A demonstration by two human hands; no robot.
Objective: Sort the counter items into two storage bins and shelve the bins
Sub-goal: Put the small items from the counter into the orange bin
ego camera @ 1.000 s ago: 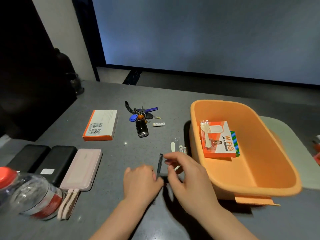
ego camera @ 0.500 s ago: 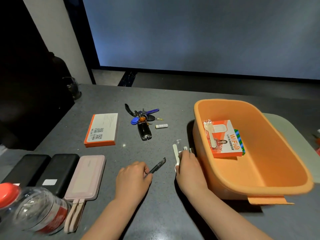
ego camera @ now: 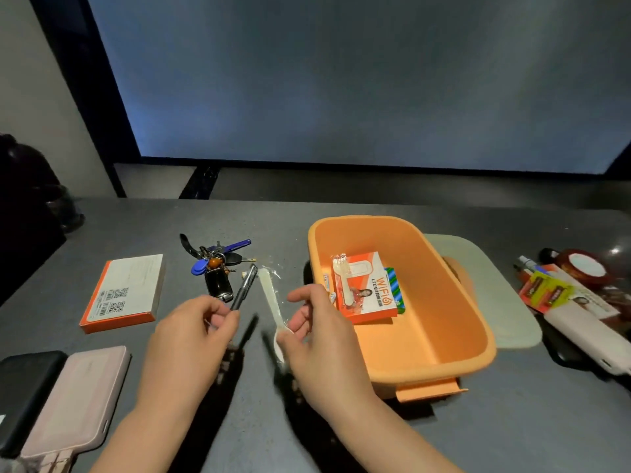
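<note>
**Gathering the small items for the orange bin**

Pinching a wrapped white plastic spoon near its bowl end, the right hand's fingers curl round it just left of the orange bin. The left hand grips a dark pen between thumb and curled fingers, tip pointing toward the keys lying on the tabletop. The sorting step appears well under way: a WiFi box already lies inside. Next, both items likely need carrying over the rim and releasing.
</note>
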